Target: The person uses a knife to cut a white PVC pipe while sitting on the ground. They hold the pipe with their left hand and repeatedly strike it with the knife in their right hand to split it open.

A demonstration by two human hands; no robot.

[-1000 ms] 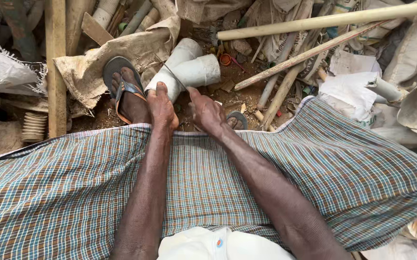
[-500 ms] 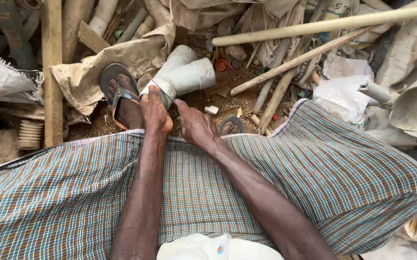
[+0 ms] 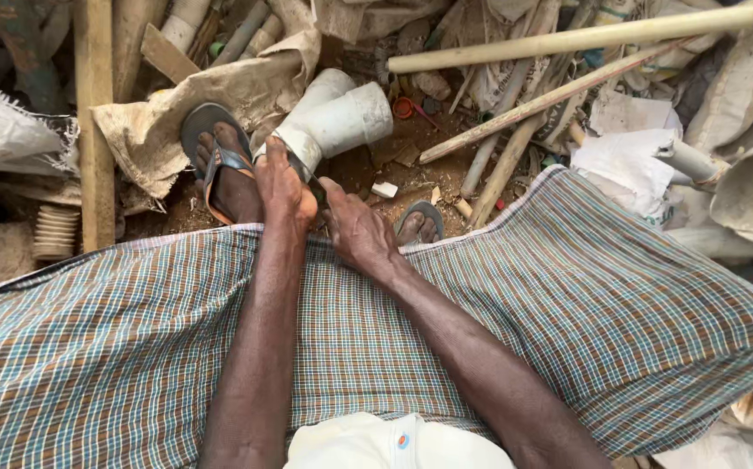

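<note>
— Hands first: where do we have them?
— Our left hand grasps the white pipe fitting lying just ahead; our right hand rests beside it, grip unclear.

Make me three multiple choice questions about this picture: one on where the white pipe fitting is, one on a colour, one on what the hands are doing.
1. Where does the white pipe fitting lie?
A. On the ground ahead of the hands
B. On the checked cloth
C. On a shelf

2. What colour is the checked cloth?
A. Plain black
B. Blue-green, brown and white
C. Solid red

3. How is the left hand placed?
A. Raised in the air
B. At the near end of the fitting
C. Resting on a pole

Answers: 1 A, it sits on dirt; 2 B, the checks show these; 3 B, beside the right hand.
</note>
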